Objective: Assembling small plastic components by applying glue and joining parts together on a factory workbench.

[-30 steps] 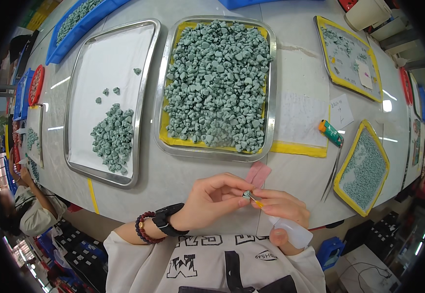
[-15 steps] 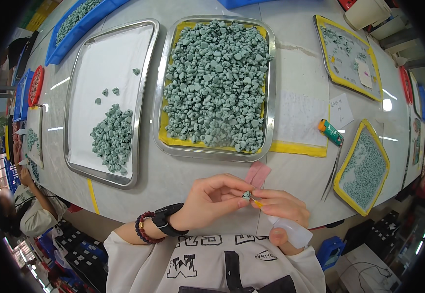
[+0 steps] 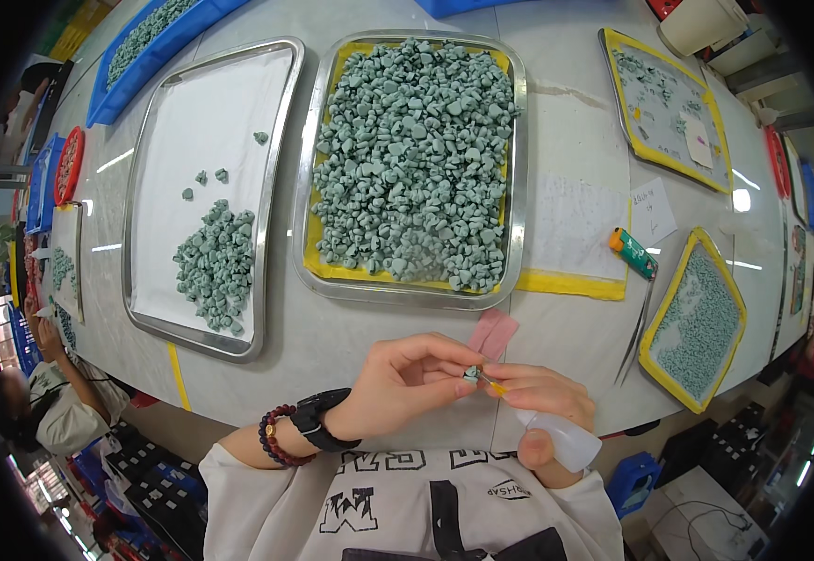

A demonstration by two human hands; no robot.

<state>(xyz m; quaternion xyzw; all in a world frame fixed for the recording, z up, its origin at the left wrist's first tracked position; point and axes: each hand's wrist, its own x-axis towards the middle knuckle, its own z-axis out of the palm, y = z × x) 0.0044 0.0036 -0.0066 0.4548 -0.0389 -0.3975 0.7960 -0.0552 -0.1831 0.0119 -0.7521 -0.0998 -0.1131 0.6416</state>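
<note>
Between its fingertips my left hand [image 3: 416, 379] pinches a small grey-green piece [image 3: 470, 374]. My right hand [image 3: 552, 397] grips a translucent squeeze bottle [image 3: 564, 442] with a thin metal tip and yellow collar. The bottle's tip meets the small piece, or lies very close to it. Beyond the hands, a metal tray [image 3: 517, 271] lined in yellow holds a thick layer of similar grey-green pieces [image 3: 416, 159]. To its left, a white-lined metal tray [image 3: 168, 140] carries a smaller heap [image 3: 217, 266] and a few loose pieces.
A pink strip [image 3: 494, 334] lies just past my fingers. At right are a green-orange lighter [image 3: 633, 252], tweezers [image 3: 639, 323], and a yellow-edged tray [image 3: 697, 323] of tiny pieces. Another yellow-edged tray [image 3: 645, 145] sits farther back. A blue bin [image 3: 103, 103] stands far left; a person [image 3: 61, 402] works at left.
My hands hold nearly the same pose. The bottle in my right hand has shifted very slightly, its tip still at the small piece.
</note>
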